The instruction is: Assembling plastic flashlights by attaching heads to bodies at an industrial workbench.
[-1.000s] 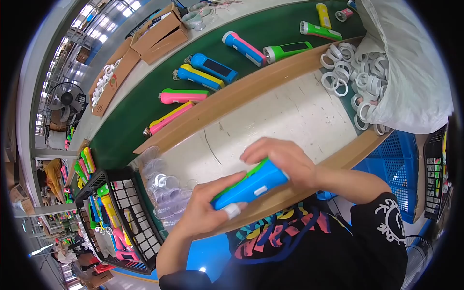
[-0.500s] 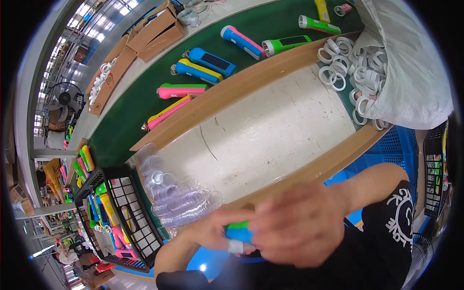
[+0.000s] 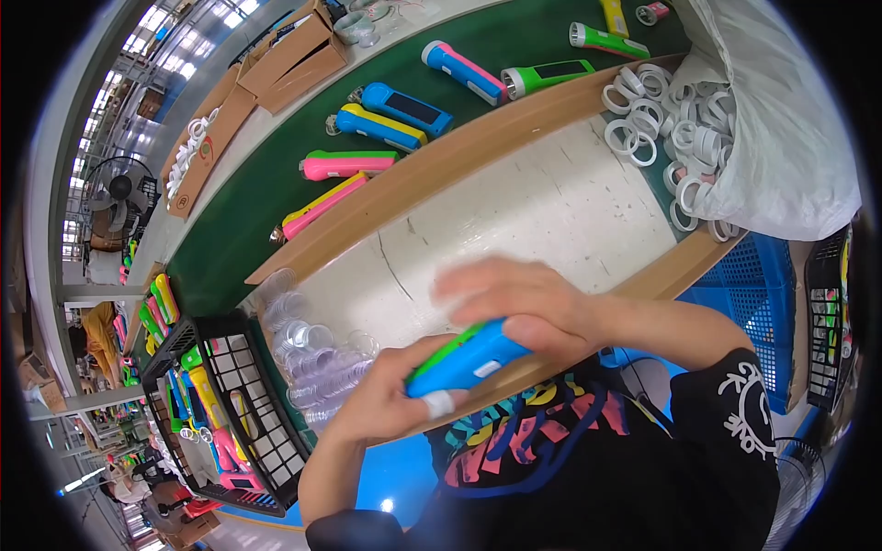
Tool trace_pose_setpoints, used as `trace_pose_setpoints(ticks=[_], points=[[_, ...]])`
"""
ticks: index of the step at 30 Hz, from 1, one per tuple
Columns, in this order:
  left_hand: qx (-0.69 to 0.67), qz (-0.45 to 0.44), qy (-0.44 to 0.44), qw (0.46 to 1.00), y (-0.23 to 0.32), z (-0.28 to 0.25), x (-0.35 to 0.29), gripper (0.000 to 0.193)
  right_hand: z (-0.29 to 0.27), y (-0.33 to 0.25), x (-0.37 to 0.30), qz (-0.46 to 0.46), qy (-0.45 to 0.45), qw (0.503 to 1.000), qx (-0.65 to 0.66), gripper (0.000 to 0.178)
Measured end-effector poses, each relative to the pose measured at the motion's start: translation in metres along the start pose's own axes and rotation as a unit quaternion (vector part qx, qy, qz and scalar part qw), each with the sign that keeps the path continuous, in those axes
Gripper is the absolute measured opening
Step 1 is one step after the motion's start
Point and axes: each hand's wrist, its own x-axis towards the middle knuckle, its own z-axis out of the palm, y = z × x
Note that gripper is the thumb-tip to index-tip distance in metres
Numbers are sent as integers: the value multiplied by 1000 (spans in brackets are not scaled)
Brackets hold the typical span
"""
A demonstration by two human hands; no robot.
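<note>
White bench (image 3: 570, 197); both hands (image 3: 524, 308) w/ blue-green torch (image 3: 464, 360).

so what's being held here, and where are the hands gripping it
A blue and green flashlight, held in both hands: the left hand grips its lower end by the white ring, and the right hand wraps over its upper end.

Place: a factory assembly line.
Belt: a green conveyor (image 3: 248, 211) carrying coloured flashlights (image 3: 395, 106).
Supplies: white rings (image 3: 675, 138) spilling from a sack (image 3: 781, 119), cardboard boxes (image 3: 294, 50), black crates (image 3: 230, 413) of flashlight bodies.
Station: a pale wood-edged tabletop (image 3: 551, 202).
Lighting: rows of ceiling lights (image 3: 152, 46).
</note>
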Motion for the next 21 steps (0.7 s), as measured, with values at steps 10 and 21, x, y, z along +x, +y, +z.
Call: trace_pose_setpoints(ticks=[10,21], points=[[291,163,115,936,-25,10,11,59,10,6,-11,278,112,940,163,50],[-44,-22,167,985,-44,39,34,40,-3,24,1,441,229,732,466,46]])
